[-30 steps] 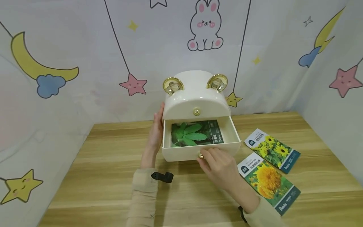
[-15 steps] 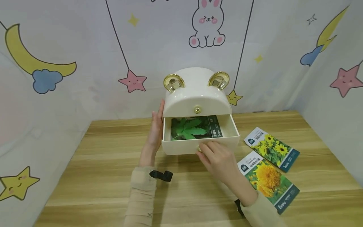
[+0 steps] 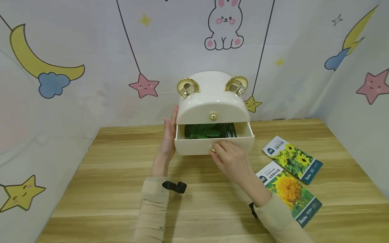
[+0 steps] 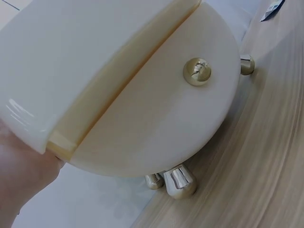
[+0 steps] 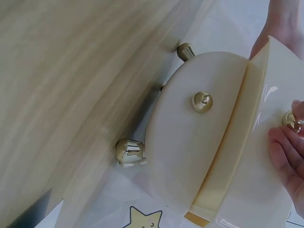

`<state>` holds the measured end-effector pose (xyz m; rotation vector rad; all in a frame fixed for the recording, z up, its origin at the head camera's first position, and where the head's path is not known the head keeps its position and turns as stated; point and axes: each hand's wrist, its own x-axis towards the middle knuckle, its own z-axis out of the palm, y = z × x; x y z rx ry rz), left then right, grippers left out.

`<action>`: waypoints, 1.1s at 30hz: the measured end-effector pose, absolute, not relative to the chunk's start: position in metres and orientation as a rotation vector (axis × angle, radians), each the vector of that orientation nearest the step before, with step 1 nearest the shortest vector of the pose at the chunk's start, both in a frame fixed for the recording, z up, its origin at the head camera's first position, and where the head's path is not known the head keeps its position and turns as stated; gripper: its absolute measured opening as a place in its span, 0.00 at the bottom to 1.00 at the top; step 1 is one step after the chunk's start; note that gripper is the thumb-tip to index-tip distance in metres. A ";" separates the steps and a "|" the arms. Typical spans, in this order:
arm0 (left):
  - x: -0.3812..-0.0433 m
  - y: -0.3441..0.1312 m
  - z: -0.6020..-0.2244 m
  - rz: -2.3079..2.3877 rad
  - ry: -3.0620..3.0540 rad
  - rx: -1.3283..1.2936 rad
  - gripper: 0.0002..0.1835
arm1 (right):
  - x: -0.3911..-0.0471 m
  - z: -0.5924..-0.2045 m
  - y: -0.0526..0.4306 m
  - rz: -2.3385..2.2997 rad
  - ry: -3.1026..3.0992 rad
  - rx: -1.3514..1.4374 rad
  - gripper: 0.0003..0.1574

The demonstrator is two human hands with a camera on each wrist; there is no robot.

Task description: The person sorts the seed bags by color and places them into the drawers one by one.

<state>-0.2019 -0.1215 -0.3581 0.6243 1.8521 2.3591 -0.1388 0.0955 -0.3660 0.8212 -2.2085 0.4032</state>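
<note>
R hand [image 3: 233, 158] is pinching, thumb & fingers clamped on a small round shiny gold knob [image 5: 288, 118] at the front of a cream-white plastic drawer [image 3: 194, 147]. L hand [image 3: 168, 141] is resting, fingers straight & pointing up, vs. the L side of a glossy white dome-topped plastic box [image 3: 212, 98]. My long beige sleeves [image 3: 153, 206] are covering both forearms, w/ a black strap [image 3: 174, 187] showing at the L cuff. On the light wood-grain table [image 3: 115, 202], to my R, a glossy pkt w/ a big orange flower [image 3: 288, 189] is lying partly under my R arm's line; just beyond, a pkt w/ yellow sunflowers [image 3: 294, 158] is lying. The drawer's sticking partway out btwn the box's upper front & its rounded lower front, & a dark pkt w/ green leaves [image 3: 206, 131] is lying inside. Short gold feet [image 4: 180, 182] are holding the box up; two gold-rimmed ears [image 3: 188, 87] are topping it. Behind, a white cartoon-print backdrop [image 3: 103, 44] is hanging.
</note>
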 end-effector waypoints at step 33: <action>-0.207 -0.121 -0.362 2.339 1.945 0.609 0.29 | -0.179 -0.374 0.095 0.516 -2.232 0.754 0.08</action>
